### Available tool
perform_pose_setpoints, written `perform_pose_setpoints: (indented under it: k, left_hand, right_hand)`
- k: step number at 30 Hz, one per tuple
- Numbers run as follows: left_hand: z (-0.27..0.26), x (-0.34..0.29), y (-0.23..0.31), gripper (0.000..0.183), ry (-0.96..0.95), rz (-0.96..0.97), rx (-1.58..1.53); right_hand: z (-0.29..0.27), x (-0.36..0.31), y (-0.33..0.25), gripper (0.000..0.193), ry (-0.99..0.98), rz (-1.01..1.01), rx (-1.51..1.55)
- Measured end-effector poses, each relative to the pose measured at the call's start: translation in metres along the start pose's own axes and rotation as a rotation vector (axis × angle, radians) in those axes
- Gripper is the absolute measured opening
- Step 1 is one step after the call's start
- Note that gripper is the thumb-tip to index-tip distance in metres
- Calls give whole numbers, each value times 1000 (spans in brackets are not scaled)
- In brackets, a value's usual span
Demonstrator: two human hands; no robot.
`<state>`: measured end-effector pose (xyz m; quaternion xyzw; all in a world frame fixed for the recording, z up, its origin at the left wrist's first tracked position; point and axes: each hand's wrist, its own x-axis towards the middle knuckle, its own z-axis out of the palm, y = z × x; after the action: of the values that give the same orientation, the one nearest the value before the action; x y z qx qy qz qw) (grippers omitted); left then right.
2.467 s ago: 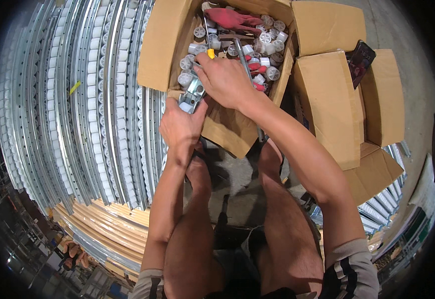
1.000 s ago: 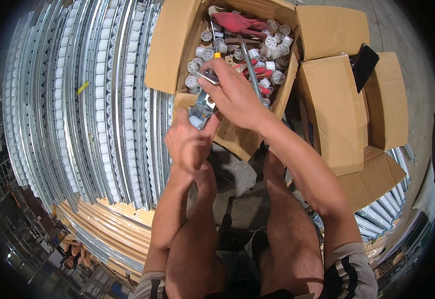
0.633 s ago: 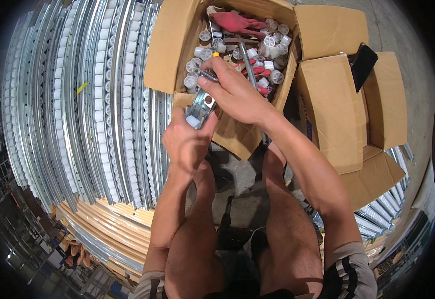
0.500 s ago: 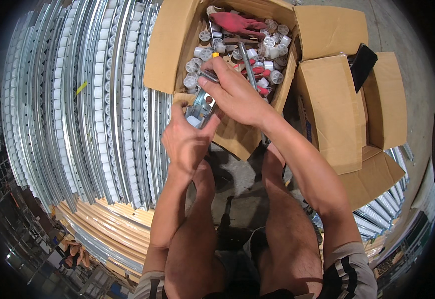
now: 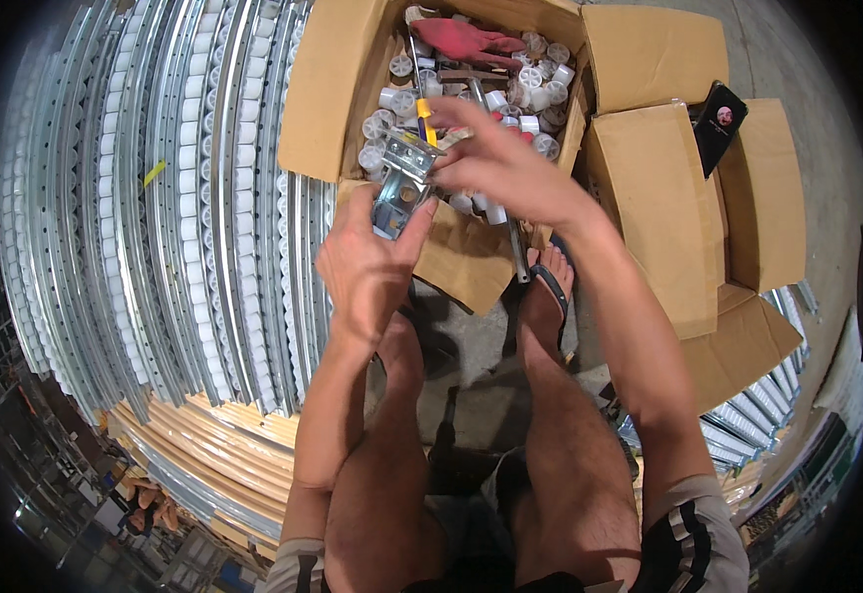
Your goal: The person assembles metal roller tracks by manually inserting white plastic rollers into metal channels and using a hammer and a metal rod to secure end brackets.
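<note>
My left hand (image 5: 364,259) grips a shiny bent metal bracket (image 5: 412,158) between thumb and fingers, over the near edge of an open cardboard box. The bracket has round holes in its plates. Just right of it hovers my right hand (image 5: 510,170), slightly blurred, its fingers apart and no object visible in them. The fingertips come close to the bracket; whether they touch it I cannot tell. Behind the bracket a screwdriver (image 5: 425,121) with a yellow and dark handle points shaft-up into the box. White plastic rollers (image 5: 530,77) and a red glove (image 5: 466,42) lie inside.
Long metal rails with white rollers (image 5: 194,178) are stacked on the left, above wooden-coloured lengths (image 5: 204,445). A metal bar (image 5: 518,252) leans out of the box (image 5: 337,89). Another open carton (image 5: 654,227) stands right, with a dark phone (image 5: 719,128) on its flap.
My right hand has moved off the bracket to the right, and its fingers have spread. My left hand keeps hold of the bracket, which now shows more of its upper plate.
</note>
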<state>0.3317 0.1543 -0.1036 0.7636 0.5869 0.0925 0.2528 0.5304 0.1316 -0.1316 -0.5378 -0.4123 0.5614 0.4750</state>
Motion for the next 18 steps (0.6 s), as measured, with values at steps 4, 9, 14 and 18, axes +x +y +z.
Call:
perform_pose_setpoints:
  k: [4,9,14,18]
  left_hand:
    - [-1,2,6,51,21,16,1]
    - [4,3,3,57,44,24,35]
    - [-3,6,-2,57,59,0,11]
    - [-2,6,-8,56,36,-12,2]
  right_hand:
    - [-16,-9,34,46,245,255,-911]
    - [7,-2,53,35,183,480,-1103]
    - [-17,-27,31,33,327,225,-281]
    - [-24,-66,-31,26,342,244,112]
